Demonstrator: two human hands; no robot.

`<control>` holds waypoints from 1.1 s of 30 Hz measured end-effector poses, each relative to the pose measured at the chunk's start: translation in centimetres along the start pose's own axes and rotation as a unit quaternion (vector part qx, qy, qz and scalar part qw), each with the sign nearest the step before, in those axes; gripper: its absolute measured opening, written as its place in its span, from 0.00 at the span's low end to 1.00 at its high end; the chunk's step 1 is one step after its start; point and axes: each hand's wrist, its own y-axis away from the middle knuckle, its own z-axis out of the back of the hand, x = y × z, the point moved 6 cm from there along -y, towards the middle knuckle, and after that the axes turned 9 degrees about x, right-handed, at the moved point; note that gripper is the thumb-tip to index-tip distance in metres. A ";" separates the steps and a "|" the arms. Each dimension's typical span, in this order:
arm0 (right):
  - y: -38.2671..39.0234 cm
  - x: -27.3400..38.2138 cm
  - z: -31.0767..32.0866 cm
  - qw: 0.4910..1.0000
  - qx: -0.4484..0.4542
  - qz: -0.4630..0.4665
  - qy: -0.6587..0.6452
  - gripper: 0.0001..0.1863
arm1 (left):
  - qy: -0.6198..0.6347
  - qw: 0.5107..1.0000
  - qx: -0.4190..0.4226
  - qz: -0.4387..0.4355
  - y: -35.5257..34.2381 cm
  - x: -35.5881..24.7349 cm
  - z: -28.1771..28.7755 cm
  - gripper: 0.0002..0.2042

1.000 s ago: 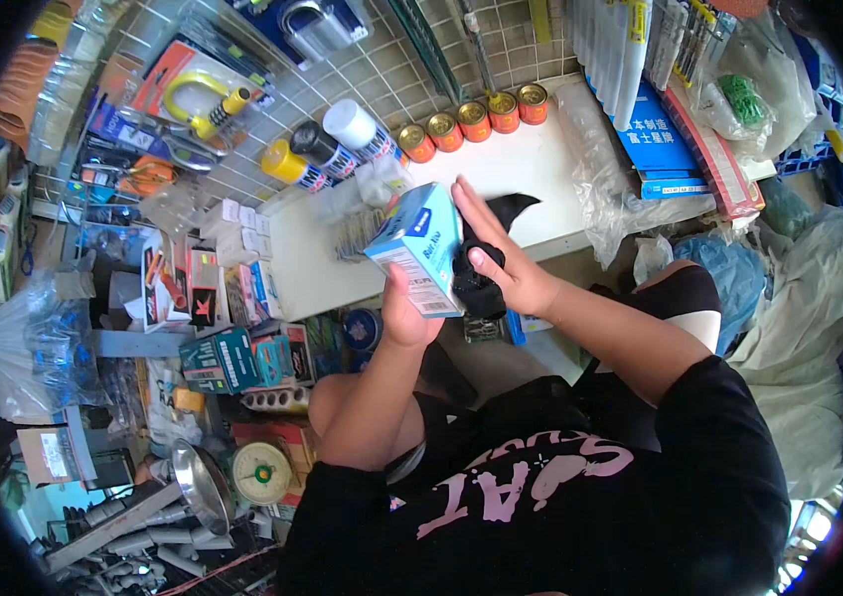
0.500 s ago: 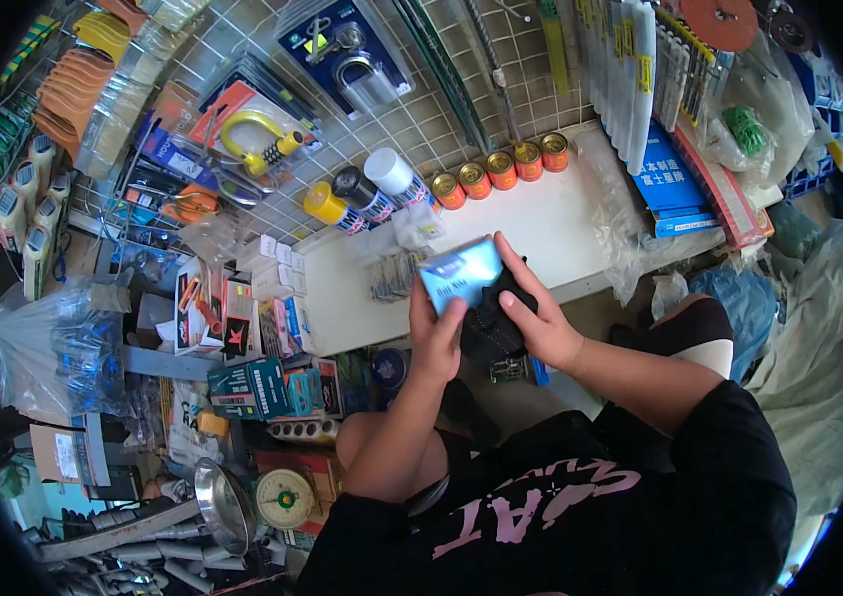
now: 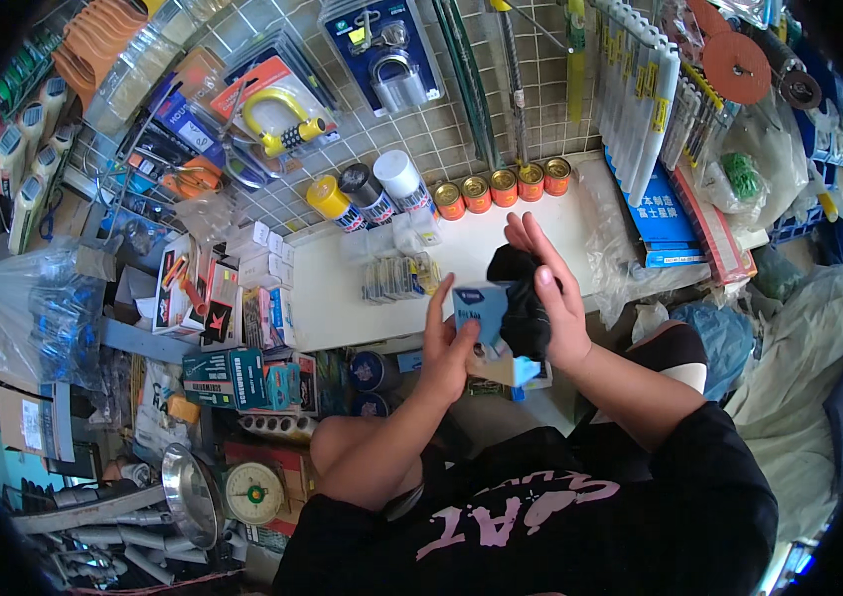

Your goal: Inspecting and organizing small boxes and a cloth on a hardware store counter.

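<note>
In front of my chest, my left hand [image 3: 447, 350] grips a small light-blue box [image 3: 482, 304], thumb across its face. At the box's lower end a flap stands open [image 3: 519, 372]. My right hand [image 3: 562, 316] is on the other side, its fingers stretched upward and its thumb against a bunched black cloth [image 3: 525, 320]. That cloth is between my right palm and the box and partly covers the box's right side. Whether any of it sits inside the box, I cannot tell.
Beyond my hands is a white shelf [image 3: 327, 303] with spray cans [image 3: 400, 179], small orange cans [image 3: 504, 187] and packets [image 3: 396, 278]. Packaged locks [image 3: 396, 79] hang on the wire grid. A dial scale [image 3: 254, 494] and a metal pan [image 3: 191, 497] stand at lower left.
The box has turned more upright, and its open flap now shows below. My right hand has opened out, fingers pointing up, with the black cloth raised along the box's right side.
</note>
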 end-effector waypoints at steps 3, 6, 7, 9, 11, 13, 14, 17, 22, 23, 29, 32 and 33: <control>1.1 -0.2 -1.2 0.983 0.026 0.001 0.184 0.35 | -0.206 0.978 -0.016 -0.012 -0.5 0.3 0.6 0.25; 1.8 0.2 -2.7 0.937 0.088 0.039 0.337 0.36 | -0.075 0.996 0.028 0.030 0.1 3.2 0.4 0.29; 1.6 -0.2 -2.7 0.937 0.098 0.052 0.330 0.36 | 0.207 0.972 0.014 0.106 0.2 4.9 0.4 0.36; 2.0 -1.4 -2.0 0.936 0.106 0.045 0.332 0.40 | 0.246 0.961 0.079 0.100 -0.4 4.2 -0.8 0.39; 2.6 -3.0 -2.5 0.932 0.127 0.037 0.337 0.45 | 0.194 0.978 0.062 0.053 -1.1 3.4 0.5 0.39; 4.2 -3.9 -2.9 0.930 0.134 0.033 0.340 0.48 | 0.045 0.998 0.018 -0.029 -2.8 1.6 1.7 0.38; 5.1 -4.2 -3.2 0.925 0.145 0.039 0.348 0.49 | -0.035 0.997 -0.004 -0.068 -3.3 0.8 2.2 0.37; 6.5 -4.6 -3.8 0.934 0.141 0.009 0.327 0.48 | -0.114 0.987 -0.014 -0.110 -4.5 -0.1 2.3 0.36; 3.6 -1.4 -1.3 0.950 0.050 0.047 0.306 0.46 | -0.040 0.995 0.079 -0.037 -3.8 1.3 -1.4 0.43; 2.8 -0.7 -0.4 0.948 0.027 0.062 0.310 0.47 | -0.039 0.993 0.109 -0.030 -3.7 1.3 -2.3 0.44; 0.8 -1.3 4.8 0.965 -0.081 0.089 0.233 0.58 | 0.005 0.978 0.206 -0.016 -2.4 2.3 -4.2 0.42; 2.7 -3.1 2.2 0.954 0.007 0.050 0.295 0.57 | 0.069 0.988 0.129 -0.054 -2.5 1.7 -3.1 0.43; 3.3 -3.5 1.1 0.951 0.028 0.015 0.308 0.57 | 0.050 0.988 0.111 -0.096 -2.7 1.0 -2.7 0.46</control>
